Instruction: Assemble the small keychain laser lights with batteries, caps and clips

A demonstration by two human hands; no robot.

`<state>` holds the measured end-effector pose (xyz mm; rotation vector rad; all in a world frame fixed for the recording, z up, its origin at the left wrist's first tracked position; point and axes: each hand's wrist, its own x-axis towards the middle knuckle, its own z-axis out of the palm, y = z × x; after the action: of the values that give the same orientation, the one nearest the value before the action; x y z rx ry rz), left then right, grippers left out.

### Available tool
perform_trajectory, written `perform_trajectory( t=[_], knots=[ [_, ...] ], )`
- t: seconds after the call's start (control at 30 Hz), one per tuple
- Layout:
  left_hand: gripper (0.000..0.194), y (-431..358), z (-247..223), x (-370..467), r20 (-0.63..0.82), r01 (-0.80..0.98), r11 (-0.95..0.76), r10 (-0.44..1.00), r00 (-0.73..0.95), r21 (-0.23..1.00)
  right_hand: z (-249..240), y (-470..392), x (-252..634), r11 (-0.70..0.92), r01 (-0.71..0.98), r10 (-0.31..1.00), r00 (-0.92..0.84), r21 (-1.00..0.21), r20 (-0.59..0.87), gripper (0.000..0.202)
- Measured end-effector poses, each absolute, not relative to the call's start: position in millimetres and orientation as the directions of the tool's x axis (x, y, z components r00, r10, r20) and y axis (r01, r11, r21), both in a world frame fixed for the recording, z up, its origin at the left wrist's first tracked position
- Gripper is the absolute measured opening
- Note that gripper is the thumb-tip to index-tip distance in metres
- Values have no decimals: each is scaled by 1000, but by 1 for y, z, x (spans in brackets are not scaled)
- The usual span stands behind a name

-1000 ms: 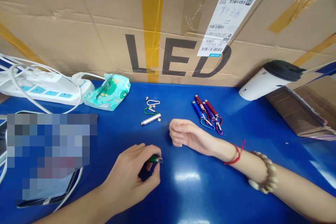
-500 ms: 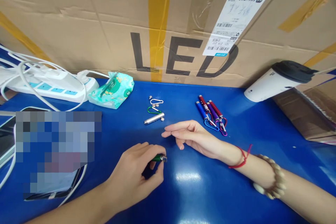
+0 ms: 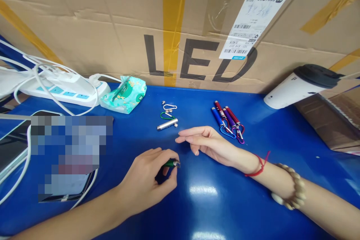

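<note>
My left hand (image 3: 152, 174) is closed around a small green flashlight (image 3: 170, 163), with its metal end sticking out between thumb and forefinger. Most of its body is hidden in the palm. My right hand (image 3: 209, 142), fingers stretched out and holding nothing, hovers just above and right of it. Beyond my fingertips lie a silver flashlight (image 3: 167, 124), a green carabiner (image 3: 167, 116), a silver carabiner (image 3: 169, 107) and several tiny round button cells (image 3: 176, 125). Behind my right hand sits a group of blue, red and purple flashlights (image 3: 228, 119) with carabiners attached.
A large cardboard box (image 3: 118, 45) walls off the back of the blue table (image 3: 239, 210). At left are a power strip (image 3: 75, 95) with white cables, a tissue pack (image 3: 125, 95) and a partly blurred phone (image 3: 70, 187). A lidded cup (image 3: 295, 88) leans at right.
The whole view has shifted slightly, so table items appear a little further right. My left hand keeps its hold on the green flashlight; my right hand's pose is almost the same.
</note>
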<state>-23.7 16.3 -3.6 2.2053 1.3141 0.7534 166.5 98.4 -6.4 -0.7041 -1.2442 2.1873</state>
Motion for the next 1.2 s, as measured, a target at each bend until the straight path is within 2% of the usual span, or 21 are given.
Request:
perform_trajectory(
  t=[0.33,0.7,0.87,1.0,1.2],
  knots=[
    [13,17,-2,-23,219,640,-429,897,384,637,-8,98,166,-437,-185,663,-728,-880,-176,19],
    [15,21,-1,-25,114,624,-295,943,313,723,-6,98,165,-426,-195,671,-723,-884,-164,19],
    [15,21,-2,-24,125,627,-304,942,313,718,-2,95,163,-423,-222,700,-695,-878,-161,8],
    [15,20,-2,-24,116,630,-291,946,304,720,-2,94,163,-392,-209,711,-687,-896,-151,15],
    [15,20,-2,-23,101,636,-284,946,309,718,-6,96,164,-390,-196,697,-702,-900,-149,16]
  ],
)
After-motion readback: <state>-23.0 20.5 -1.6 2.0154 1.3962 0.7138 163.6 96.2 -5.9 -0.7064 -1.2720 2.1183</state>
